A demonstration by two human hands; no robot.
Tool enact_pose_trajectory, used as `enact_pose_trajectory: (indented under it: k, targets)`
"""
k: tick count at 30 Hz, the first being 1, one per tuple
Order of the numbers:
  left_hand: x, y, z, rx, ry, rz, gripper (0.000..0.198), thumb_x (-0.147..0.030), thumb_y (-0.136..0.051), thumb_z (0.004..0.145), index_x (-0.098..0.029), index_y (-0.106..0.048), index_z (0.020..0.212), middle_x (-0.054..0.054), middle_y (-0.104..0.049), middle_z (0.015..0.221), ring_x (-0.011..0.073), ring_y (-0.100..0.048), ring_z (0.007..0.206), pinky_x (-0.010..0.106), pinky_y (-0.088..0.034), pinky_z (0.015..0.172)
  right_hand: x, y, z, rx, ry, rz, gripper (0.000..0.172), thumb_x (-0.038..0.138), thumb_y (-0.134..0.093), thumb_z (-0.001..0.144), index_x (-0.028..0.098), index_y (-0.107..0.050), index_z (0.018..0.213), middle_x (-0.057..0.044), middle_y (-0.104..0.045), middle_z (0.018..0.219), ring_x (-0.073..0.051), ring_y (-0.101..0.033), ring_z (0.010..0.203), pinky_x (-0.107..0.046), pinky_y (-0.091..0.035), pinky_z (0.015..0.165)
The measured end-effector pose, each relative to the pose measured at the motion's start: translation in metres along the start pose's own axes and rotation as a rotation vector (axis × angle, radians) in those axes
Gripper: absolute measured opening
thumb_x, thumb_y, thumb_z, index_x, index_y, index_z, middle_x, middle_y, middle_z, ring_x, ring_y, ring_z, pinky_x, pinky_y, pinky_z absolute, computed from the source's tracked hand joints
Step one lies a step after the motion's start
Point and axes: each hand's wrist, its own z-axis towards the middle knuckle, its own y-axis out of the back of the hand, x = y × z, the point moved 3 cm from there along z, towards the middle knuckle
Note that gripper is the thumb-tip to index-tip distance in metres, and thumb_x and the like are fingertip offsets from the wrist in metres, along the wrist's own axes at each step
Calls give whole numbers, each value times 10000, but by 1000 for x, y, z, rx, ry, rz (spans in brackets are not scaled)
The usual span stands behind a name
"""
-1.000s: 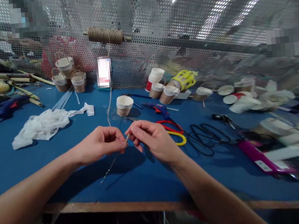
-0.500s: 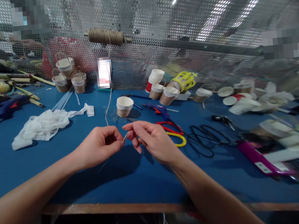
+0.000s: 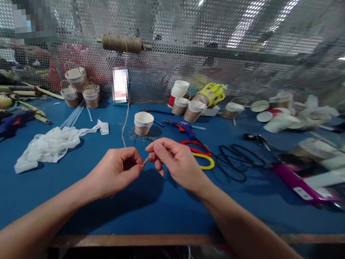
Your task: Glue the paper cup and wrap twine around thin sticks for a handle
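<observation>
Between my hands is the end of a thin brown twine (image 3: 125, 126), which hangs down from a spool of twine (image 3: 122, 43) on the mesh panel. My left hand (image 3: 118, 169) pinches the twine near its tip, thumb against forefinger. At the short piece that sticks out, my right hand (image 3: 174, 160) has its thumb and fingers closed around the tip. Just beyond my fingers stands a small twine-wrapped cup (image 3: 143, 126) with a white lace rim. Scissors (image 3: 204, 161) with red and yellow handles lie beside my right hand, partly hidden by it.
Crumpled white lace (image 3: 47, 145) lies at left, before several small handled baskets (image 3: 76, 79). Behind the scissors is a blue glue gun (image 3: 181, 126); its black cord (image 3: 239, 161) coils to the right. A purple power strip (image 3: 300, 186) and paper cups lie farther right. A wooden edge (image 3: 134, 240) borders the table.
My right hand has shifted slightly to the right, and its fingers have drawn in around the twine's tip. My left hand keeps its pinch almost in place.
</observation>
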Motion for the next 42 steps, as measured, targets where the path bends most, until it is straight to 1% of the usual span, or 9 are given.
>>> enact_pose_trajectory:
  k: [4, 9, 14, 17, 21, 27, 34, 39, 42]
  targets:
    - [3, -2, 3, 94, 78, -185, 147, -267, -551, 718, -136, -504, 670, -43, -468, 570, 68, -390, 517, 208, -316, 497, 5, 0, 0, 48, 1, 53, 134, 294, -558, 784, 169, -512, 766, 48, -507, 591, -53, -481, 458, -185, -414, 427]
    - [5, -4, 4, 101, 112, -261, 162, -276, -577, 708, -132, -509, 680, -41, -485, 573, 66, -399, 521, 214, -311, 505, 4, -4, -2, 4, -16, 61, 146, 273, -567, 781, 166, -495, 712, 61, -476, 571, -36, -452, 441, -171, -384, 414]
    - [1, -4, 4, 135, 117, -389, 152, -240, -597, 700, -127, -502, 664, -33, -519, 603, 58, -431, 538, 199, -308, 505, -4, -6, 1, 91, -96, 379, 213, 370, -528, 807, 160, -537, 768, 38, -513, 597, -50, -478, 455, -171, -384, 380]
    - [1, -5, 4, 171, 131, -447, 144, -227, -606, 704, -127, -507, 676, -33, -538, 608, 48, -424, 521, 188, -283, 478, -5, -6, 2, 147, -139, 481, 197, 346, -561, 793, 155, -541, 750, 39, -523, 590, -43, -473, 439, -160, -376, 363]
    - [4, -7, 3, 202, 155, -489, 154, -244, -614, 715, -125, -518, 695, -28, -550, 593, 40, -381, 480, 186, -245, 443, -4, -6, 0, 169, -131, 455, 166, 286, -611, 762, 150, -531, 712, 43, -534, 593, -30, -464, 430, -149, -372, 365]
    - [7, -10, 4, 220, 187, -627, 178, -246, -648, 692, -128, -514, 693, -12, -566, 586, 45, -393, 477, 189, -229, 436, -3, -8, -1, 90, -96, 470, 162, 289, -595, 774, 151, -538, 712, 53, -510, 567, -24, -446, 426, -135, -353, 355]
    - [9, -12, 2, 275, 221, -719, 191, -245, -668, 669, -133, -513, 682, -6, -568, 577, 43, -366, 458, 195, -201, 433, -3, -8, -1, 190, -125, 484, 166, 299, -589, 778, 156, -523, 724, 57, -504, 567, -24, -435, 415, -143, -358, 355]
    - [10, -13, 3, 286, 218, -738, 192, -241, -672, 670, -132, -515, 687, -2, -575, 583, 47, -387, 469, 193, -213, 434, -1, -7, -4, 105, -69, 321, 157, 288, -562, 796, 160, -502, 728, 67, -480, 557, -19, -417, 417, -134, -342, 361]
    - [11, -12, 4, 276, 221, -755, 199, -238, -677, 667, -126, -513, 683, -2, -575, 583, 43, -391, 467, 188, -194, 426, -2, -8, -3, 85, -58, 351, 164, 309, -555, 796, 163, -506, 740, 65, -478, 562, -27, -425, 424, -144, -350, 362]
